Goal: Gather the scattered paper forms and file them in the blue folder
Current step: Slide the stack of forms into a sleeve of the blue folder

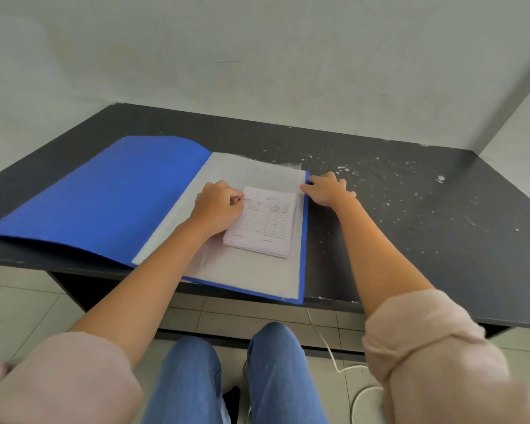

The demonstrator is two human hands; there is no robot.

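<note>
Hands at an open blue folder (104, 203), seen from the head camera. The left hand (219, 206) reaches forward to the centre of the frame, forearm extended over the folder's near edge, fingers curled into a loose fist; thumb and forefinger pinch the upper left corner of the paper forms (265, 223). The forms lie as one squared stack just right of that hand, flat on the clear sleeve (251, 172) that covers the folder's right half. The right hand (328, 191) sits right of centre with its thumb touching the sleeve's right edge and its fingers arched over the folder's blue border onto the dark table (410, 209). Whether it actually grips that edge cannot be told. The folder's left cover lies open toward the left of the frame. A white cable (334, 356) trails on the floor at lower right.
</note>
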